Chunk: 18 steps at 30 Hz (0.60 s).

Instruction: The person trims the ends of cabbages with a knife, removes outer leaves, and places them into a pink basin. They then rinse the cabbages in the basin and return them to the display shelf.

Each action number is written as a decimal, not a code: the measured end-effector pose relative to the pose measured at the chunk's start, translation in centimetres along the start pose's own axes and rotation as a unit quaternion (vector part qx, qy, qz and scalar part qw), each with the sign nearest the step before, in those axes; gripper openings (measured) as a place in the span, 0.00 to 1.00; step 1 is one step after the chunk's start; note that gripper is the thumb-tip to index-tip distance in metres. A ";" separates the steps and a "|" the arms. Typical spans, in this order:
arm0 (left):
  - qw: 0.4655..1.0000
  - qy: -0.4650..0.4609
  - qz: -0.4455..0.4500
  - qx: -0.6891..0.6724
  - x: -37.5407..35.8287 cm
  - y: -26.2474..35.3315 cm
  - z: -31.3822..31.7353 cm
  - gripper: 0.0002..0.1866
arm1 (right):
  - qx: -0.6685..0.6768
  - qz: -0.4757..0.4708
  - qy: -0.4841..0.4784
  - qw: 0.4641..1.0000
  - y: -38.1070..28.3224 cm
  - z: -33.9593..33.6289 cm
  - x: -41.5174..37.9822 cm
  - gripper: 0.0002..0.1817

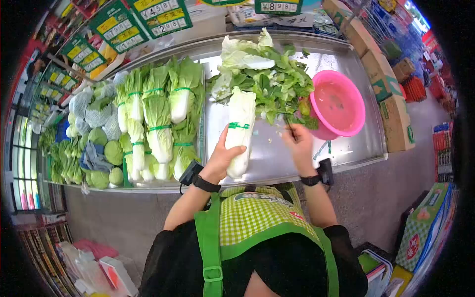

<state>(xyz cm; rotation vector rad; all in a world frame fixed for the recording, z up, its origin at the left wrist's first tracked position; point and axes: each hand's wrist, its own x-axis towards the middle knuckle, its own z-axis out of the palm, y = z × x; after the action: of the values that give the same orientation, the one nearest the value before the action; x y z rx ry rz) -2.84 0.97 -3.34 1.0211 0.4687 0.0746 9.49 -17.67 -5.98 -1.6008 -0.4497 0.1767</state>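
My left hand (223,154) is wrapped round the lower part of a napa cabbage (241,111), which has green tape (239,125) about its middle. The cabbage lies lengthwise over the metal counter, its leafy end pointing away from me. To its right, my right hand (300,143) is closed with fingertips pinched at the near edge of a heap of loose green leaves (269,81). Whatever those fingers hold, if anything, is too small to tell. A pink basin (360,106) with cloudy liquid stands just beyond my right hand.
Rows of taped napa cabbages (160,133) fill the left of the metal counter (366,148). Farther left are round cabbages (98,138) and a grey-blue cloth or glove (94,159). Cardboard boxes (396,121) line the right edge. Price signs (161,17) hang along the back.
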 end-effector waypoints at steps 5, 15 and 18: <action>0.998 -0.009 0.010 0.065 0.0 -0.2 1.2 0.45 | -0.028 -0.132 -0.023 0.991 -3.3 5.6 -0.6 0.15; 0.631 0.028 0.169 0.756 -0.2 1.0 -0.4 0.47 | -0.220 -0.216 0.034 0.951 -1.9 2.6 1.4 0.06; 0.662 -0.021 0.181 0.728 0.0 1.3 -1.9 0.45 | -0.296 -0.177 0.109 0.932 0.1 -1.1 2.3 0.07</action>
<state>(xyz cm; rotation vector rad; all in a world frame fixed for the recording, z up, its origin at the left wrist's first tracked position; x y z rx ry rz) -3.45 3.20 -3.04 2.7210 0.1881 0.0121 12.04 -17.77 -5.67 -2.0618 -0.6467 -0.4496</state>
